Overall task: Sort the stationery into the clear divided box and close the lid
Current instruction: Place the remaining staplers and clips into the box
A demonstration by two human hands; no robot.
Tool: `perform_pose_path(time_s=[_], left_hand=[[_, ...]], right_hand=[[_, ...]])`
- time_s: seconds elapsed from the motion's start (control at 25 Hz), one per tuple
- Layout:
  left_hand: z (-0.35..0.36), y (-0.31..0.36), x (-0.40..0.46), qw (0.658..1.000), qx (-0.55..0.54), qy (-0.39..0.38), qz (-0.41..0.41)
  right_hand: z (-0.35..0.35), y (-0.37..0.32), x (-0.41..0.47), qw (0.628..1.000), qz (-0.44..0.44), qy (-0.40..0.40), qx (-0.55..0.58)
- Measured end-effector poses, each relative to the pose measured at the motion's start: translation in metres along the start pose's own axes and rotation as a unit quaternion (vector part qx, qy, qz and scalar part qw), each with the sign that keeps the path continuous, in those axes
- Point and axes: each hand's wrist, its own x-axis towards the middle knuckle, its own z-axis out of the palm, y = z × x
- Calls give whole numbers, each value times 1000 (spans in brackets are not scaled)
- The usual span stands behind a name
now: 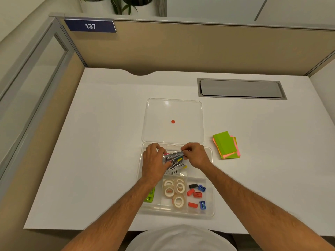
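Flanking the box (210, 212) (lid (173, 109) open): sticky notes (225, 144).

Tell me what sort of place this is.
Most likely an office cubicle. Tan partition walls enclose a white desk, a numbered plate reading 137 is fixed to the partition, and a grey cable hatch is set into the desktop.

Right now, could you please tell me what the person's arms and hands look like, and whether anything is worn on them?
Both forearms are bare: no sleeves, watch, rings or gloves show on the left hand or right hand. A white top shows below.
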Motion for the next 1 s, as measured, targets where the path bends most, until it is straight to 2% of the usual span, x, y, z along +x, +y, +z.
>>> perform_pose_path(time_s=[0.2, 0.28, 0.4, 0.68, 1.0], left_hand=[[-1, -3, 3, 998, 44, -11, 43], [-1, -2, 5, 997, 60, -21, 48], [2, -1, 5, 994, 87, -37, 52], [7, -5, 1, 992, 93, -60, 61], [8, -5, -7, 987, 103, -100, 75]], right_hand=[[1, -2, -3, 996, -30, 32, -80], [2, -5, -6, 989, -52, 34, -137], [3, -7, -9, 984, -48, 44, -166], [-2, -2, -2, 964, -75, -40, -250], [-1, 7, -7, 954, -101, -23, -281]])
